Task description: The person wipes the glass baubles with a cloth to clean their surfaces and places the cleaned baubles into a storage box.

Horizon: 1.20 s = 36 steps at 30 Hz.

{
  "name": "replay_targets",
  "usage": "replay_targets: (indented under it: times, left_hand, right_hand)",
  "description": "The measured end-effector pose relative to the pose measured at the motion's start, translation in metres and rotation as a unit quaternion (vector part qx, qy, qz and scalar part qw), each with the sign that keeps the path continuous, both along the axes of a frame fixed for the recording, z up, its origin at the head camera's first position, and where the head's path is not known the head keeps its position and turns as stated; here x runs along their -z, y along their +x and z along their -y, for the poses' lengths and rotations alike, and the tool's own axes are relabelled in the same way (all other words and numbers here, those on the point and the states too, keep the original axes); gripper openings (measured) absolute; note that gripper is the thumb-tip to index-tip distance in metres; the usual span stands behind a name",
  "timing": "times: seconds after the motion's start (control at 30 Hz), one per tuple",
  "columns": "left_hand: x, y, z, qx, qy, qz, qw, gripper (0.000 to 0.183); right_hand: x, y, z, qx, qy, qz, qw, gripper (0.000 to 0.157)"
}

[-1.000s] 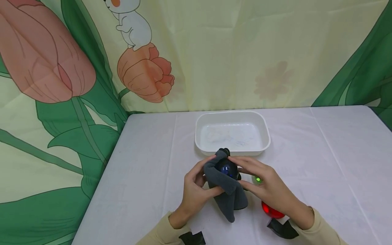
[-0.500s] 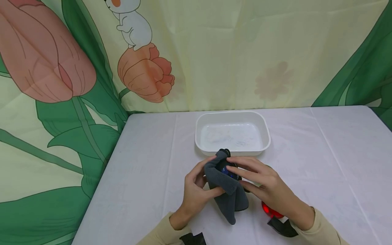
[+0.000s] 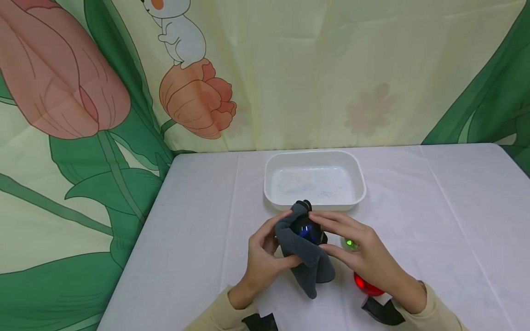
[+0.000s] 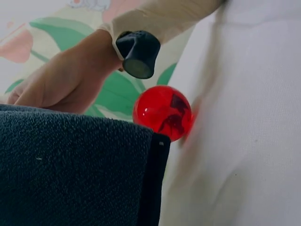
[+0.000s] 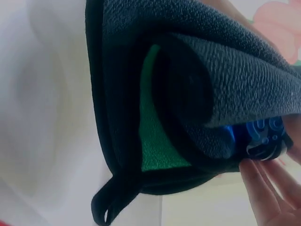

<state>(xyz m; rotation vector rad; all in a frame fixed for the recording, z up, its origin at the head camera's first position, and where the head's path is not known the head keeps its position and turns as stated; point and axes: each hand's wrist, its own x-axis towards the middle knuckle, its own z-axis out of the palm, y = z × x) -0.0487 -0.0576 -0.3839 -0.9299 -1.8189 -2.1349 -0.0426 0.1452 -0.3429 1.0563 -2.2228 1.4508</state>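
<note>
A dark blue glossy ball [image 3: 304, 228] with black fittings at its top and right side sits partly wrapped in a dark grey towel [image 3: 312, 266]. My left hand [image 3: 267, 257] grips the towel around the ball's left side, thumb in front. From the right, my right hand [image 3: 364, 243] holds the ball between thumb and fingers, the thumb right at the towel's fold. In the right wrist view, a blue-black piece with raised curls [image 5: 265, 134] shows at the fingertips, and the towel's folds [image 5: 254, 80] hide most of the ball. The towel's hem hangs low over the table.
A white rectangular basin [image 3: 314, 181] stands just beyond the hands. A shiny red ball [image 3: 366, 286] rests on the white-covered table [image 3: 198, 239] under the right wrist. A green shiny thing [image 3: 350, 243] is partly hidden behind the right hand. A printed flower curtain [image 3: 290, 82] hangs behind.
Half a second ago my right fingers lay across the ball's front; now they are back at its upper right side, showing more of it. My left hand keeps its grip.
</note>
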Motion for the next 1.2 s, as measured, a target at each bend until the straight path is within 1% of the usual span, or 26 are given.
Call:
replay_targets:
  times: [0.07, 0.13, 0.27, 0.33, 0.4, 0.53, 0.6, 0.67, 0.7, 0.8, 0.83, 0.9, 1.0, 1.07, 1.1, 1.2]
  left_hand:
    - [0.000, 0.000, 0.000, -0.003, 0.002, 0.002, 1.0000, 0.069]
    - [0.000, 0.000, -0.001, -0.008, 0.003, 0.004, 1.0000, 0.069]
    - [0.000, 0.001, -0.002, -0.017, 0.005, 0.011, 0.9998, 0.068]
    - [-0.001, 0.001, -0.002, -0.019, 0.006, 0.016, 0.9997, 0.068]
    - [-0.001, 0.001, -0.002, -0.021, 0.006, 0.018, 0.9996, 0.068]
    - [-0.001, 0.002, -0.002, -0.025, 0.004, 0.019, 0.9995, 0.068]
    - [-0.001, 0.002, -0.002, -0.024, 0.004, 0.018, 0.9995, 0.069]
    - [0.000, 0.002, -0.003, -0.021, 0.005, 0.018, 0.9996, 0.069]
    - [0.000, 0.002, -0.003, -0.018, 0.007, 0.018, 0.9996, 0.070]
    - [0.002, 0.003, -0.003, -0.013, 0.009, 0.019, 0.9997, 0.070]
    - [0.003, 0.002, -0.003, -0.013, 0.009, 0.018, 0.9997, 0.071]
    - [0.006, 0.001, -0.003, -0.014, 0.011, 0.018, 0.9997, 0.071]
    - [0.014, -0.002, -0.002, -0.016, 0.016, 0.015, 0.9996, 0.072]
    - [0.018, -0.004, -0.001, -0.015, 0.020, 0.015, 0.9996, 0.072]
    - [0.021, -0.004, -0.001, -0.015, 0.021, 0.014, 0.9996, 0.072]
    - [0.023, -0.006, -0.001, -0.014, 0.020, 0.012, 0.9996, 0.072]
  right_hand:
    - [0.001, -0.001, -0.001, 0.005, 0.013, -0.018, 1.000, 0.050]
    - [0.002, -0.002, -0.002, 0.000, 0.020, -0.045, 0.999, 0.045]
    - [0.005, -0.006, -0.003, -0.030, 0.009, -0.096, 0.995, 0.041]
    - [0.006, -0.007, -0.003, -0.038, 0.004, -0.109, 0.993, 0.038]
    - [0.008, -0.008, -0.003, -0.034, 0.006, -0.114, 0.993, 0.038]
    - [0.010, -0.008, -0.002, -0.017, 0.014, -0.109, 0.994, 0.041]
    - [0.009, -0.006, -0.002, -0.008, 0.015, -0.092, 0.996, 0.041]
    - [0.008, -0.005, -0.001, -0.003, 0.007, -0.064, 0.998, 0.040]
    - [0.007, -0.004, -0.001, -0.005, -0.001, -0.042, 0.999, 0.040]
    - [0.004, -0.003, 0.000, -0.013, -0.025, 0.017, 0.999, 0.052]
    - [0.004, -0.002, 0.000, -0.018, -0.032, 0.031, 0.999, 0.056]
    - [0.004, -0.002, 0.001, -0.022, -0.036, 0.047, 0.998, 0.058]
    - [0.006, -0.003, 0.000, -0.013, -0.021, 0.036, 0.999, 0.061]
    - [0.011, -0.005, -0.002, -0.002, -0.004, 0.021, 1.000, 0.064]
    - [0.011, -0.005, -0.002, 0.001, 0.003, 0.010, 1.000, 0.062]
    - [0.014, -0.006, -0.004, 0.003, 0.018, -0.024, 1.000, 0.049]
